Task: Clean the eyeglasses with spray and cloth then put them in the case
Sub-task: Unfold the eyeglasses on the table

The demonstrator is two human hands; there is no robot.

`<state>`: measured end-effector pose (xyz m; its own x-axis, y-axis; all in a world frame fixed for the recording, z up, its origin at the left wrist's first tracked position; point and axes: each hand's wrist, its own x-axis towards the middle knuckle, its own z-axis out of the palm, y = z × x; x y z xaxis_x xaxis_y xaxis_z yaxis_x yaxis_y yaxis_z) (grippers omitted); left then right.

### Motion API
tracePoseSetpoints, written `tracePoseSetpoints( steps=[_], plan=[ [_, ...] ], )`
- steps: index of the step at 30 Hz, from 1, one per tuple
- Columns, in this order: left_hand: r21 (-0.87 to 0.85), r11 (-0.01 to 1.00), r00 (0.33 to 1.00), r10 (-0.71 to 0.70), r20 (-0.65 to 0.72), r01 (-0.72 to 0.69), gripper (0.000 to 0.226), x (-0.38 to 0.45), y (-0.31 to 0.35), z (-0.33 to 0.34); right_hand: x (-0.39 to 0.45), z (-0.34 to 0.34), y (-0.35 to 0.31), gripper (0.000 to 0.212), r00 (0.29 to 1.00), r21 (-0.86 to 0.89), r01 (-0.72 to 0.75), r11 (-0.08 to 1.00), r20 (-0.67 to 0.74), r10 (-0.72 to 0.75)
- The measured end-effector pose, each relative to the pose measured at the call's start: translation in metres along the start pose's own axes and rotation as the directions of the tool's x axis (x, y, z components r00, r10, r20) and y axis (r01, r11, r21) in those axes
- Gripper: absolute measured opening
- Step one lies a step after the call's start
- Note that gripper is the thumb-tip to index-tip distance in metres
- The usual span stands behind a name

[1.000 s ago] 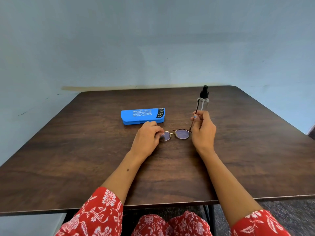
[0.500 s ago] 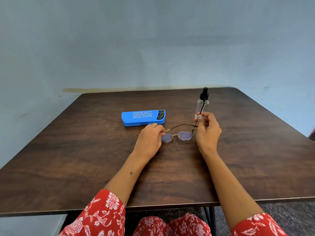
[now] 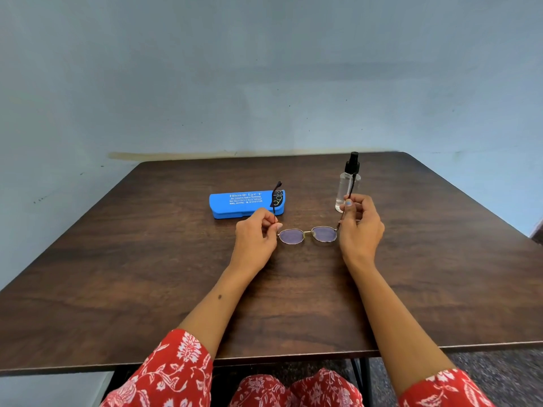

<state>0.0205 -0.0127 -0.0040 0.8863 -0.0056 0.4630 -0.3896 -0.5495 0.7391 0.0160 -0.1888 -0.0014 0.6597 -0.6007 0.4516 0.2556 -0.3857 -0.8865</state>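
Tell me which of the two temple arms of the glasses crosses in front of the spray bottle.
The temple arm pinched by the right hand; it rises across the clear spray bottle. The other arm, held by the left hand, crosses the blue case instead.

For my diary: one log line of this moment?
left hand: pinches temple | right hand: pinches temple | eyeglasses: unfolded | blue case: shut | spray bottle: upright

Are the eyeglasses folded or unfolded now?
Unfolded. Both temple arms of the eyeglasses stand out from the lenses, one pinched by the left hand, one by the right hand.
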Motion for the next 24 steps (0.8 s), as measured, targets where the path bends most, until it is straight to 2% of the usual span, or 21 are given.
tracePoseSetpoints(
  steps=[7,17,24],
  plan=[
    [-0.071,0.997,1.0,-0.004,0.009,0.004,0.008,-0.0011,-0.0012,0.0022,0.0009,0.0004,0.004,0.012,0.998,-0.039,0.036,0.999,-0.043,-0.038],
    [-0.084,0.996,0.999,-0.002,0.045,0.006,0.008,-0.0014,-0.003,0.0036,-0.0009,-0.001,0.0035,0.01,0.998,-0.149,-0.008,0.989,-0.066,-0.001],
    [-0.11,0.994,0.997,-0.008,0.076,0.017,0.009,-0.0011,-0.0048,0.0058,-0.0012,-0.0016,0.0028,0.012,0.995,-0.158,-0.009,0.987,-0.104,-0.007]
  ],
)
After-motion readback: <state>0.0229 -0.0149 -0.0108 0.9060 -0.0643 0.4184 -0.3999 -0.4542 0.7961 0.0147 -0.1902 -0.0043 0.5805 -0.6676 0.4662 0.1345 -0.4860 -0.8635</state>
